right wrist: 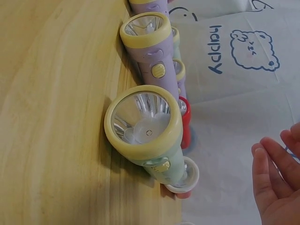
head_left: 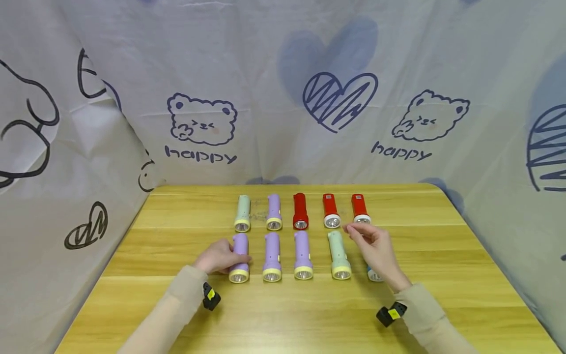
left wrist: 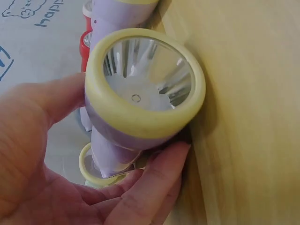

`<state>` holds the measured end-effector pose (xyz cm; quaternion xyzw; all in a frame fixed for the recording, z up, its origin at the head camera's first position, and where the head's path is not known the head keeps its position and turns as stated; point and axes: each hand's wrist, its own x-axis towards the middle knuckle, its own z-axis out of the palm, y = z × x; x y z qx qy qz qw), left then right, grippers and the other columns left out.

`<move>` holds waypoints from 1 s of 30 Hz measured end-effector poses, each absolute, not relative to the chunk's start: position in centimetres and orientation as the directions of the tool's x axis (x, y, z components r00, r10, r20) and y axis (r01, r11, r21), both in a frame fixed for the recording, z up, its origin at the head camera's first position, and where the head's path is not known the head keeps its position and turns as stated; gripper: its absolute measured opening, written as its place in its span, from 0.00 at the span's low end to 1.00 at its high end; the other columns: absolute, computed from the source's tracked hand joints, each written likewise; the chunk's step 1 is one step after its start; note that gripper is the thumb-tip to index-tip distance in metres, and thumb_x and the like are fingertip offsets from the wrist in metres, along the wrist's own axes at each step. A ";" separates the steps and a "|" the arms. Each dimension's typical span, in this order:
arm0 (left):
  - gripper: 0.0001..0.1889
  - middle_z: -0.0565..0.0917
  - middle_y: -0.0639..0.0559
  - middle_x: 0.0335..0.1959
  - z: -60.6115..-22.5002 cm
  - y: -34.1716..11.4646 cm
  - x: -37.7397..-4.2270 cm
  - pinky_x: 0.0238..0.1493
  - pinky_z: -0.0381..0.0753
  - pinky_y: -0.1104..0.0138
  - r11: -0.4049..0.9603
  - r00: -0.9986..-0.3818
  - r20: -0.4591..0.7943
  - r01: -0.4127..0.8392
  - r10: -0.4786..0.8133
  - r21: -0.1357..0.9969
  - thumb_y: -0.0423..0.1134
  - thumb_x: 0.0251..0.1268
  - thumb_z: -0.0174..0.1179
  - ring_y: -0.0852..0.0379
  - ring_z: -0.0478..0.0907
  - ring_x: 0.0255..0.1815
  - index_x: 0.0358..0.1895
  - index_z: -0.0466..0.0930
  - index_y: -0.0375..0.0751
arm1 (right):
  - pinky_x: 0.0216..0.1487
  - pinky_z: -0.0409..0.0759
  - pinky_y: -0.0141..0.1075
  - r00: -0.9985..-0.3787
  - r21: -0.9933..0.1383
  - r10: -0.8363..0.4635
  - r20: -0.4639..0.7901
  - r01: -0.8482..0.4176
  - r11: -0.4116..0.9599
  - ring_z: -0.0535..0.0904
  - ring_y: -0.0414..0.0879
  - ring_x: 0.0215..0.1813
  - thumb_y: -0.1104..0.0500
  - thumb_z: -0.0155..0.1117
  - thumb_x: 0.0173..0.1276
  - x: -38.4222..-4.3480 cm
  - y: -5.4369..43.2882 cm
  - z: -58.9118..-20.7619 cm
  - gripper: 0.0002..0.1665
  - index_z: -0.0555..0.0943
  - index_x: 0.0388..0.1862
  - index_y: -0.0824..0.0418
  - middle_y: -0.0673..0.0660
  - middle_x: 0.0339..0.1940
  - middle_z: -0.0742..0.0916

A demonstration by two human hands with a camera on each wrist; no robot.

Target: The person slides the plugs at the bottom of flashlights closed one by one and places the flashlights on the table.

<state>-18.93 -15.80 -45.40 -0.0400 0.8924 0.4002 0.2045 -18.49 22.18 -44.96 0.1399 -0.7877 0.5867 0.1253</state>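
Note:
My left hand [head_left: 218,256] grips a purple flashlight [head_left: 240,250] at the left end of the front row. Close up in the left wrist view, its yellow rim [left wrist: 150,117] and clear lens sit between thumb and fingers. My right hand [head_left: 378,251] hovers near a pale green flashlight [head_left: 337,250], fingers loosely bent and holding nothing. Beneath that hand, a blue flashlight [head_left: 375,276] is mostly hidden. In the right wrist view the green flashlight [right wrist: 164,164] lies apart from the fingers. Two more purple flashlights [head_left: 271,250] lie between the hands.
Behind the front row lies a second row: a pale green flashlight [head_left: 242,211], a purple one [head_left: 274,209], a dark red one [head_left: 300,209] and two red ones with white rims [head_left: 330,206]. All are on a wooden table [head_left: 283,319], backed by a printed white cloth [head_left: 265,64].

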 end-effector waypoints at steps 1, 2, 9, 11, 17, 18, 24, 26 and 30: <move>0.19 0.86 0.45 0.29 -45.4 -15.8 -19.0 0.29 0.84 0.65 0.687 -0.914 -0.396 -0.231 0.090 0.689 0.48 0.58 0.72 0.57 0.82 0.26 0.35 0.81 0.32 | 0.48 0.83 0.21 -0.929 -0.888 -0.072 0.362 -0.367 0.276 0.85 0.32 0.48 0.65 0.60 0.75 -18.5 22.2 -44.9 0.13 0.84 0.50 0.73 0.34 0.42 0.88; 0.19 0.86 0.46 0.28 -45.5 -15.9 -19.0 0.28 0.84 0.66 0.697 -0.913 -0.397 -0.227 0.090 0.680 0.49 0.58 0.71 0.57 0.82 0.25 0.34 0.81 0.33 | 0.48 0.83 0.21 -0.930 -0.888 -0.072 0.360 -0.365 0.280 0.85 0.31 0.48 0.65 0.60 0.75 -18.5 22.2 -44.9 0.14 0.84 0.51 0.74 0.33 0.41 0.88; 0.21 0.86 0.45 0.30 -45.7 -16.2 -19.0 0.30 0.86 0.65 0.699 -0.907 -0.411 -0.238 0.088 0.675 0.52 0.62 0.67 0.56 0.83 0.26 0.36 0.79 0.33 | 0.48 0.83 0.21 -0.934 -0.888 -0.063 0.351 -0.353 0.294 0.84 0.27 0.47 0.64 0.60 0.75 -18.3 22.4 -45.0 0.14 0.85 0.51 0.72 0.39 0.43 0.89; 0.23 0.85 0.43 0.32 -45.6 -16.5 -19.0 0.31 0.86 0.64 0.693 -0.911 -0.402 -0.236 0.086 0.682 0.53 0.63 0.67 0.55 0.84 0.28 0.38 0.77 0.32 | 0.47 0.83 0.20 -0.936 -0.886 -0.052 0.348 -0.346 0.310 0.83 0.26 0.46 0.64 0.60 0.75 -18.3 22.5 -45.0 0.14 0.85 0.51 0.71 0.49 0.45 0.91; 0.33 0.83 0.35 0.43 -44.9 -17.5 -19.2 0.37 0.88 0.59 0.715 -0.927 -0.364 -0.193 0.092 0.672 0.56 0.67 0.62 0.49 0.85 0.35 0.53 0.72 0.23 | 0.44 0.81 0.18 -0.933 -0.851 -0.035 0.358 -0.342 0.399 0.80 0.20 0.43 0.63 0.61 0.75 -19.0 23.7 -44.7 0.14 0.85 0.52 0.70 0.72 0.50 0.88; 0.36 0.83 0.33 0.45 -44.6 -17.7 -19.2 0.38 0.87 0.58 0.724 -0.929 -0.360 -0.187 0.091 0.664 0.56 0.68 0.61 0.49 0.85 0.35 0.57 0.70 0.22 | 0.43 0.81 0.17 -0.931 -0.844 -0.037 0.363 -0.346 0.410 0.80 0.20 0.43 0.63 0.61 0.75 -19.2 24.1 -44.6 0.14 0.85 0.52 0.70 0.72 0.51 0.88; 0.43 0.80 0.27 0.55 -41.7 -19.6 -19.7 0.43 0.85 0.51 0.813 -0.954 -0.286 -0.090 0.096 0.576 0.62 0.71 0.54 0.40 0.82 0.46 0.71 0.61 0.24 | 0.43 0.83 0.19 -0.883 -0.684 -0.115 0.456 -0.430 0.589 0.89 0.44 0.46 0.65 0.61 0.73 -20.4 27.2 -43.5 0.15 0.83 0.55 0.69 0.69 0.55 0.87; 0.43 0.78 0.26 0.59 -40.6 -20.4 -20.0 0.47 0.85 0.48 0.845 -0.968 -0.229 -0.038 0.101 0.534 0.62 0.72 0.53 0.37 0.81 0.52 0.72 0.60 0.26 | 0.46 0.87 0.30 -0.854 -0.591 -0.161 0.494 -0.466 0.659 0.87 0.57 0.51 0.65 0.61 0.73 -20.7 28.4 -42.7 0.16 0.82 0.57 0.70 0.70 0.56 0.86; 0.41 0.73 0.26 0.67 -38.4 -22.0 -20.6 0.59 0.79 0.39 0.891 -0.994 -0.070 0.044 0.084 0.452 0.61 0.75 0.50 0.29 0.76 0.62 0.75 0.58 0.30 | 0.62 0.78 0.60 -0.834 -0.436 -0.211 0.510 -0.461 0.773 0.78 0.70 0.62 0.60 0.59 0.76 -21.5 30.3 -40.7 0.22 0.76 0.63 0.71 0.73 0.64 0.81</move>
